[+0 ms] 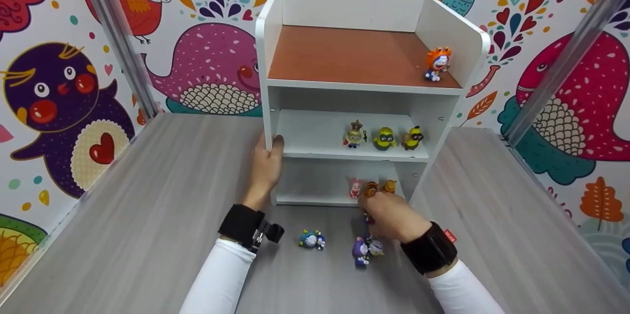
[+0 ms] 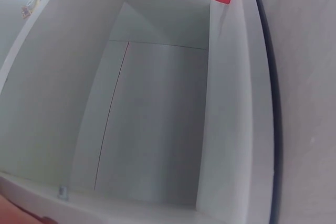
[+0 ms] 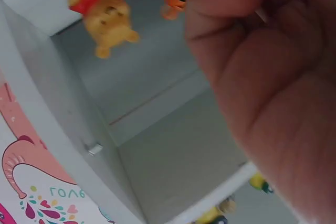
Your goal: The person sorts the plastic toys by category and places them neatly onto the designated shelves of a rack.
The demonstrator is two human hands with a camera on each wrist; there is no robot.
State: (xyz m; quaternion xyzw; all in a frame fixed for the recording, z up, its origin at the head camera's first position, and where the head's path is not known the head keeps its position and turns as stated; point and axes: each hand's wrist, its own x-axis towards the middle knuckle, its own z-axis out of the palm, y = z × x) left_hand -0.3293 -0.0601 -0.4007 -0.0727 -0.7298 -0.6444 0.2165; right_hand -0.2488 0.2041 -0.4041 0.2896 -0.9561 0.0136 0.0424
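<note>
My left hand (image 1: 267,166) grips the left side panel of a small white shelf unit (image 1: 325,86), thumb on the front edge. At the bottom shelf my right hand (image 1: 393,213) pinches a small dark figurine (image 1: 368,217), mostly hidden by the fingers. Right behind that hand stand a pink piglet figurine (image 1: 355,188), an orange striped tiger figurine (image 1: 371,189) and a yellow bear figurine (image 3: 107,17) in a red shirt. On the floor before the unit lie a blue-green figurine (image 1: 312,239), a purple figurine (image 1: 361,251) and a greyish one (image 1: 375,245).
Three yellow-green minion figurines (image 1: 384,138) stand on the middle shelf. An orange-maned figurine (image 1: 437,64) is at the right of the brown top (image 1: 344,55). Patterned walls (image 1: 216,68) with metal posts (image 1: 118,38) enclose the grey wood-look floor (image 1: 162,235).
</note>
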